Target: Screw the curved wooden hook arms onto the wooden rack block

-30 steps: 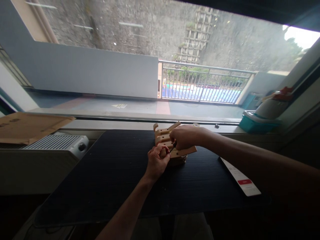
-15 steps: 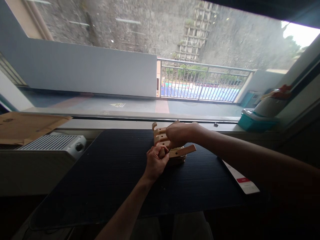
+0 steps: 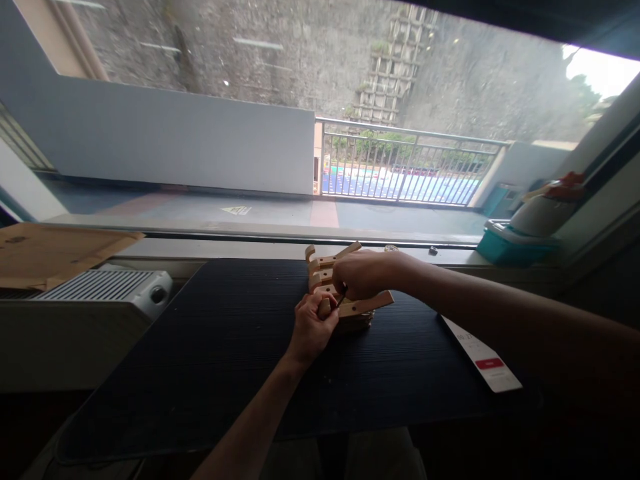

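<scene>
A pale wooden piece with several curved slats and dark bolt holes (image 3: pixel 357 309) rests at the far middle of the black table (image 3: pixel 240 360). My left hand (image 3: pixel 313 323) is closed round its near-left end, where a rounded wooden tip sticks out between thumb and fingers. Over the slats, my right hand (image 3: pixel 355 272) is closed in a fist, knuckles up. From it a thin dark tool (image 3: pixel 343 295) points down toward my left thumb, its tip meeting the wood near there. Most of the tool and the middle of the slats are hidden by the right hand.
A white phone-like screen with a red bar (image 3: pixel 489 364) lies on the right of the table. Small round items (image 3: pixel 433 251) sit on the sill. A teal box (image 3: pixel 515 244) stands at the right, a radiator (image 3: pixel 117 285) with brown cardboard (image 3: pixel 60 250) at the left.
My right hand has turned and shifted slightly, so the thin dark tool shows more clearly. My left hand keeps its grip on the wood.
</scene>
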Action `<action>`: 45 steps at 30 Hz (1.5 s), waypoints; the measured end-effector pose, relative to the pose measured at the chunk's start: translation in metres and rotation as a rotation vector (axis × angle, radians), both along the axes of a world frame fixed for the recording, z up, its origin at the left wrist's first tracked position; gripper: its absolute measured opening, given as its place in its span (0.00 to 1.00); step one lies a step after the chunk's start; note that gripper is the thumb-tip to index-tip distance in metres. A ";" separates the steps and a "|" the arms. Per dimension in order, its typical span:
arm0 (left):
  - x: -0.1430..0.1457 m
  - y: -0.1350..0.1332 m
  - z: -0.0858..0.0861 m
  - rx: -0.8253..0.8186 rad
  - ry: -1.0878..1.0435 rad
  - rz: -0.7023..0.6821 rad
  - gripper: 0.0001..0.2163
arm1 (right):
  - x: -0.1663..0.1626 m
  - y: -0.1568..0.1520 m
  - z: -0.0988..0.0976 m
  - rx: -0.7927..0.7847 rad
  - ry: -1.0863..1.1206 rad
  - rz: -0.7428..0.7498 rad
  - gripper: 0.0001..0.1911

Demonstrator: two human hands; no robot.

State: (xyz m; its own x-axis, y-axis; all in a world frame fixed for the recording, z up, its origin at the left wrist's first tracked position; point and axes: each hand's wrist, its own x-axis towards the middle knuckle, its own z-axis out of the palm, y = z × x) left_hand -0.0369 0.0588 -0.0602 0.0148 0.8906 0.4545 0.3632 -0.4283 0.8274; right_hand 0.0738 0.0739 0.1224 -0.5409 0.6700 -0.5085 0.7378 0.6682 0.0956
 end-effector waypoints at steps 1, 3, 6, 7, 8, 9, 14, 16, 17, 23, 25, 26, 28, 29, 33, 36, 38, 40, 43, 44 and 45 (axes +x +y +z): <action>0.000 0.000 0.000 -0.004 0.002 0.000 0.04 | -0.001 0.002 -0.002 -0.013 0.001 -0.016 0.07; 0.000 -0.001 0.001 -0.011 0.010 0.001 0.04 | -0.003 0.007 -0.005 -0.017 -0.002 -0.045 0.06; 0.000 -0.001 0.000 -0.007 0.019 -0.005 0.04 | -0.003 0.011 -0.007 0.016 -0.007 -0.059 0.09; 0.000 0.000 0.000 -0.006 0.016 -0.003 0.03 | -0.003 0.012 -0.006 0.022 -0.005 -0.061 0.10; 0.000 0.000 -0.001 -0.007 0.010 0.004 0.03 | -0.001 0.011 -0.004 0.020 0.000 -0.068 0.10; 0.000 0.000 -0.001 -0.009 0.006 0.007 0.03 | 0.000 0.010 -0.001 0.014 0.006 -0.078 0.11; -0.001 0.000 -0.002 0.001 0.010 0.000 0.03 | 0.006 0.002 0.008 0.025 0.056 -0.077 0.13; -0.001 0.001 -0.002 0.004 0.013 0.010 0.03 | 0.006 0.000 0.004 0.032 0.069 -0.019 0.09; -0.001 0.001 -0.002 0.003 0.016 0.012 0.03 | 0.007 0.000 0.001 0.022 0.075 0.008 0.09; 0.000 0.002 -0.005 -0.005 0.006 0.011 0.02 | 0.020 0.006 -0.009 0.095 0.210 0.020 0.09; 0.000 0.002 -0.005 -0.013 0.001 0.012 0.02 | 0.026 0.009 -0.008 0.149 0.272 0.022 0.09; 0.000 0.002 -0.004 -0.015 0.001 0.012 0.02 | 0.028 0.011 -0.007 0.164 0.303 0.021 0.09; 0.000 0.001 -0.004 -0.014 0.000 0.011 0.02 | 0.029 0.012 -0.006 0.157 0.322 0.011 0.09; 0.000 0.001 -0.004 -0.012 -0.002 0.009 0.02 | 0.028 0.013 -0.005 0.147 0.322 0.006 0.09; 0.000 0.003 -0.006 0.005 -0.009 -0.003 0.03 | 0.023 0.012 -0.006 0.126 0.310 0.010 0.10; 0.000 0.003 -0.007 0.008 -0.018 -0.003 0.03 | 0.020 0.011 -0.007 0.105 0.312 0.023 0.12; 0.000 0.003 -0.006 0.001 -0.020 0.007 0.04 | 0.019 0.010 -0.007 0.093 0.314 0.025 0.12; 0.001 0.002 -0.006 -0.005 -0.020 0.013 0.03 | 0.019 0.009 -0.007 0.092 0.312 0.024 0.12; 0.001 0.002 -0.005 -0.004 -0.027 0.012 0.03 | 0.018 0.009 -0.007 0.091 0.310 0.026 0.12; 0.001 0.002 -0.005 -0.003 -0.028 0.009 0.03 | 0.018 0.010 -0.008 0.087 0.308 0.025 0.12; 0.001 0.002 -0.006 -0.003 -0.029 0.007 0.04 | 0.017 0.011 -0.008 0.083 0.302 0.022 0.12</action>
